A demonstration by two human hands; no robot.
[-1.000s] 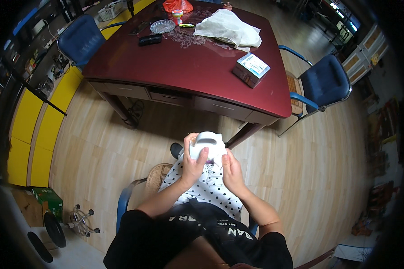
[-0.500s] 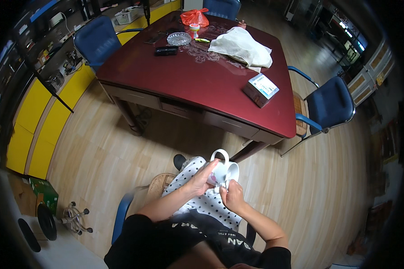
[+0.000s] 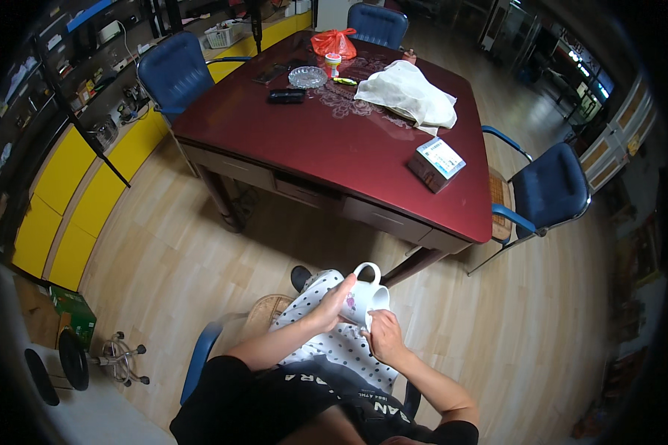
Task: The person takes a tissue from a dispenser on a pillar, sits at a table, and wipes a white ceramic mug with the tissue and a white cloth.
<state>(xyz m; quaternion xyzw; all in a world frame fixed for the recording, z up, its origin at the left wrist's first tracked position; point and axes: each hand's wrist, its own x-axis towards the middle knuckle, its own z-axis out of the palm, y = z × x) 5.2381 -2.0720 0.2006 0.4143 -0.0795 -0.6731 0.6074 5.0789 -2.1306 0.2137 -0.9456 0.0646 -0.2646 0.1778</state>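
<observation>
Above my lap, my left hand [image 3: 332, 305] holds a white mug [image 3: 364, 298] with a small pink flower print. The mug lies tilted on its side, its handle up and its open mouth facing right. My right hand [image 3: 385, 338] is closed at the mug's rim, fingers bent at the mouth. A bit of thin white cloth or tissue [image 3: 369, 320] shows between those fingers and the mug; most of it is hidden. White trousers with black dots [image 3: 341, 345] lie beneath both hands.
A dark red table [image 3: 312, 141] stands ahead, bearing a small box [image 3: 436, 165], a white cloth [image 3: 412, 93], a glass ashtray [image 3: 307, 77], a black case [image 3: 286, 96] and a red plastic bag [image 3: 334, 43]. Blue chairs [image 3: 545, 185] surround it. Yellow cabinets [image 3: 67, 170] line the left.
My right hand has shifted slightly down along the mug's rim, and less white material shows at the mouth. The mug is turned a little. The whole view has shifted slightly.
</observation>
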